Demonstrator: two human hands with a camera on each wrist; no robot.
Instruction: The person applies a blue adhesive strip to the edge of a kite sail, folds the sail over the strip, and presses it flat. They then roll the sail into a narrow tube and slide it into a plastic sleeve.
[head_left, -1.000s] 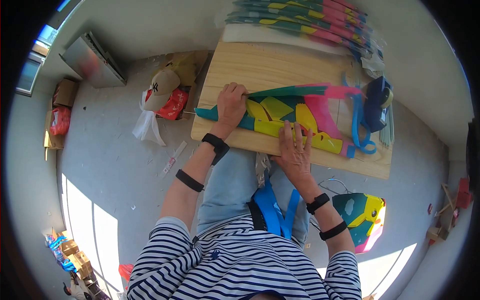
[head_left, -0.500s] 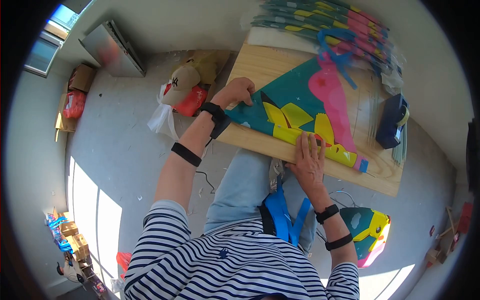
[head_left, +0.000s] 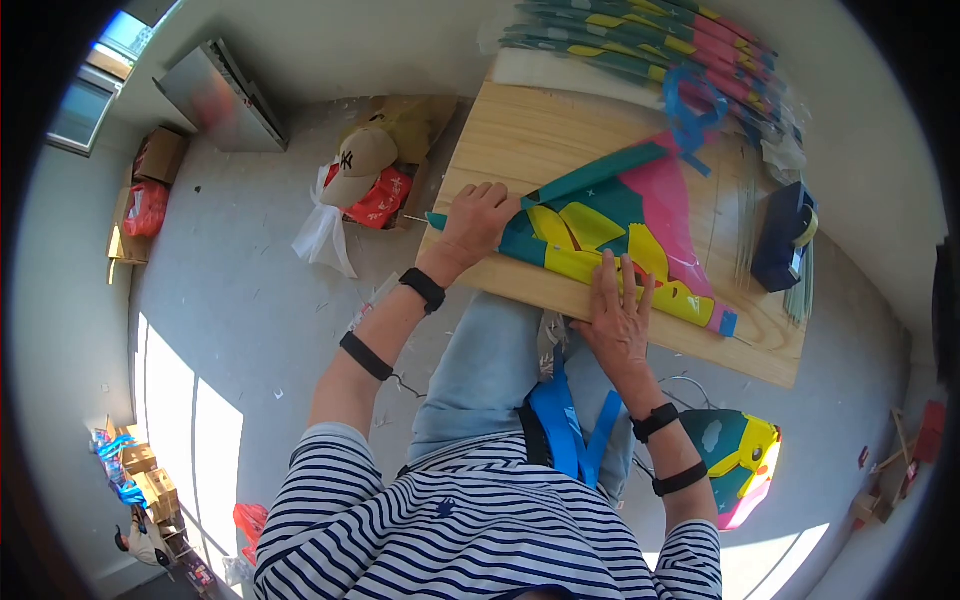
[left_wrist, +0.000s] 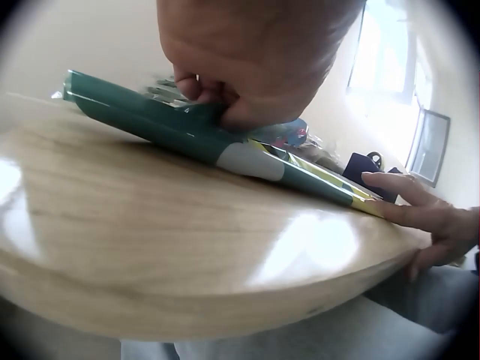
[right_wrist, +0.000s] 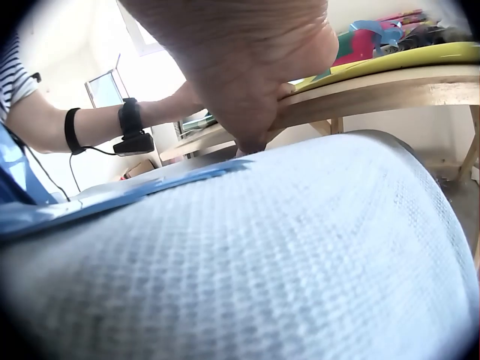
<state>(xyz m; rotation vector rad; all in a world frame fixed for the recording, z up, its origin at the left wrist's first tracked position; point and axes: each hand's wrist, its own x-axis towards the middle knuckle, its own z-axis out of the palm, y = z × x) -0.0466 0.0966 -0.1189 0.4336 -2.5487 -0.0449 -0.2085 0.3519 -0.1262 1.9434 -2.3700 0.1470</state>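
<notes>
Teal-and-yellow kite is laid half-folded on the wooden board, left tip pinched by the left hand, near edge pressed by the flat right hand. Fold may spring open if pressure is eased.

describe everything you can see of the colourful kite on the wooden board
The kite is a thin, glossy printed sheet in teal, yellow and pink, with blue ribbon at its far pink tip. It lies on the wooden board, partly folded over itself. The left hand pinches its folded teal left end. The right hand presses flat, fingers spread, on its yellow near edge.
</notes>
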